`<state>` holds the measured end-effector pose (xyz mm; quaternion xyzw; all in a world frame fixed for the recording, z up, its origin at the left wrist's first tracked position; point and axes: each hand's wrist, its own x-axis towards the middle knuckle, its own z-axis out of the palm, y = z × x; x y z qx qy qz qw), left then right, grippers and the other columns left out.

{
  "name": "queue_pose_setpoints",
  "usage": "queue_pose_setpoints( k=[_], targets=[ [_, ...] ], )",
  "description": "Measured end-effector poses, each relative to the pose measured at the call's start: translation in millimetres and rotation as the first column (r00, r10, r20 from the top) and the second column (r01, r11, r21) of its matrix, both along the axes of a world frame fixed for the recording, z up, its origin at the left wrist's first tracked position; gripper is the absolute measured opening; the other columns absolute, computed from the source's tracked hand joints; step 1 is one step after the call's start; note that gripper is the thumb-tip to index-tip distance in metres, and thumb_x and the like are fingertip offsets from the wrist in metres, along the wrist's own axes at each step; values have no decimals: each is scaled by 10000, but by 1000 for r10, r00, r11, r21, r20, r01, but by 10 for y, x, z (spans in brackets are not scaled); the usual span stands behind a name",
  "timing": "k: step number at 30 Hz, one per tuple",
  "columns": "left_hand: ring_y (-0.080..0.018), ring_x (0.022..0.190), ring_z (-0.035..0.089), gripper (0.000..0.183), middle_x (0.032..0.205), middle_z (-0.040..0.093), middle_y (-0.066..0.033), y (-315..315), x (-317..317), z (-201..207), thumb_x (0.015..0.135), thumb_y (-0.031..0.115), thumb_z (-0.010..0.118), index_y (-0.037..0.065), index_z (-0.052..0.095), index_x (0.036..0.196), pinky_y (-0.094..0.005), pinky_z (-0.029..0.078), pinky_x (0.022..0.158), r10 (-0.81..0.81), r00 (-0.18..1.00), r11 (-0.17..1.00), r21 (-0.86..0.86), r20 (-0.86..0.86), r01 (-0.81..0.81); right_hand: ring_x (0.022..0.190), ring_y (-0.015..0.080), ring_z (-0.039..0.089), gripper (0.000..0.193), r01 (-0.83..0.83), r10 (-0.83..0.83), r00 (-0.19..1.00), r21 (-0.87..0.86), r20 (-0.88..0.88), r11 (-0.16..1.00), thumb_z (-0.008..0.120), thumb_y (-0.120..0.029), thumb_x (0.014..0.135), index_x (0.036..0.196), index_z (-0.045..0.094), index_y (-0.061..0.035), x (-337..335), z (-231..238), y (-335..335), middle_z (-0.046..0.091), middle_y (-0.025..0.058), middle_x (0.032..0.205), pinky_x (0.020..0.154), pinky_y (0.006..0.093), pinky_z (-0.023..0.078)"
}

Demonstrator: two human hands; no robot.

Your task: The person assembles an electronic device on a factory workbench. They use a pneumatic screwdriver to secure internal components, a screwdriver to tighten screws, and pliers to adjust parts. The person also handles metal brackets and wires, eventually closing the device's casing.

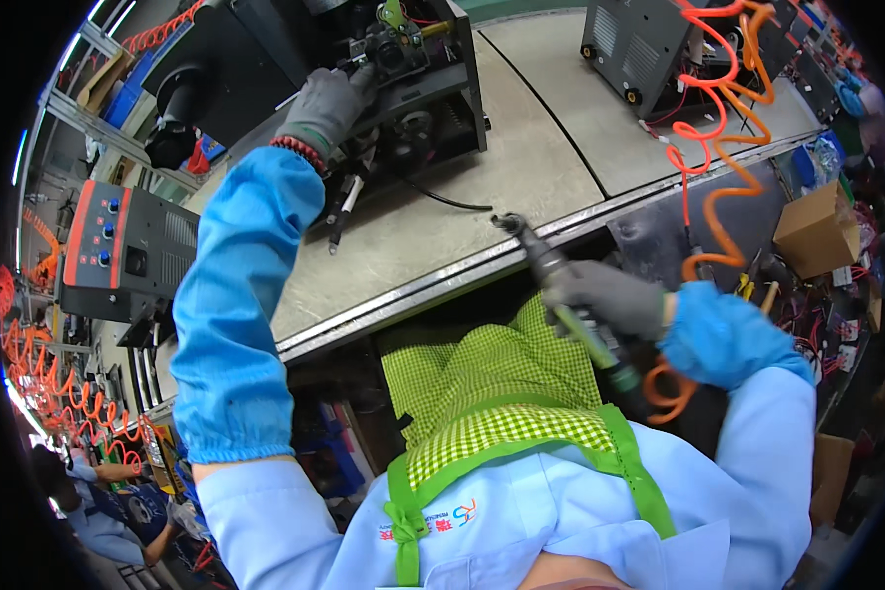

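Coiled orange hoses hang right over a pale workbench as my gloved right hand grips a dark ratchet tool by its near edge; far left, my left hand reaches an open black housing, its hold impossible to tell.

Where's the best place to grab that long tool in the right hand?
Probably by the tool's long body, from the right, as the right hand does: it's slim like a handle, and leaves the head at the far end uncovered.
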<state>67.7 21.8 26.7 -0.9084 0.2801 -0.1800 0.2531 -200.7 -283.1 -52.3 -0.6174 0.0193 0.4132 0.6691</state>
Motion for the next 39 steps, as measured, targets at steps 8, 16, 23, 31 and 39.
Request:
queue_pose_setpoints(
  k=[8,16,23,31,39],
  targets=[
    [-351,859,647,391,894,657,-175,3,-115,2,946,322,481,194,496,1315,-444,537,736,-2,999,1000,-14,-35,1,640,167,619,296,281,-256,959,528,-122,802,647,-318,876,937,527,-55,934,-534,1086,597,73,765,628,316,560],
    [-350,798,642,356,864,647,-155,-14,-153,27,940,360,487,174,530,1239,-452,530,696,-41,999,999,-5,20,41,569,157,633,310,313,-332,939,620,-89,719,698,-308,839,932,558,-48,1625,-498,1548,627,69,724,515,272,546],
    [-371,855,603,469,985,621,-177,-2,-127,-5,933,453,473,219,483,1340,-452,521,759,54,998,998,-14,-26,-54,594,147,641,318,355,-415,907,657,-70,665,688,-312,842,956,585,-33,1703,-368,1682,629,74,750,532,254,554],
    [-338,858,622,393,909,634,-152,-5,-174,16,946,380,478,161,502,1271,-430,520,729,-16,999,1000,-8,35,16,568,129,614,286,337,-400,913,697,-78,633,678,-307,850,944,587,-53,1783,-404,1724,597,38,744,496,233,531],
    [-347,875,616,394,931,639,-146,-12,-209,-36,947,369,479,161,502,1281,-424,515,751,12,1000,998,-67,14,-11,567,137,611,231,385,-428,897,674,-113,630,658,-272,861,902,570,-62,1733,-392,1706,596,47,727,512,258,538]
  ],
)
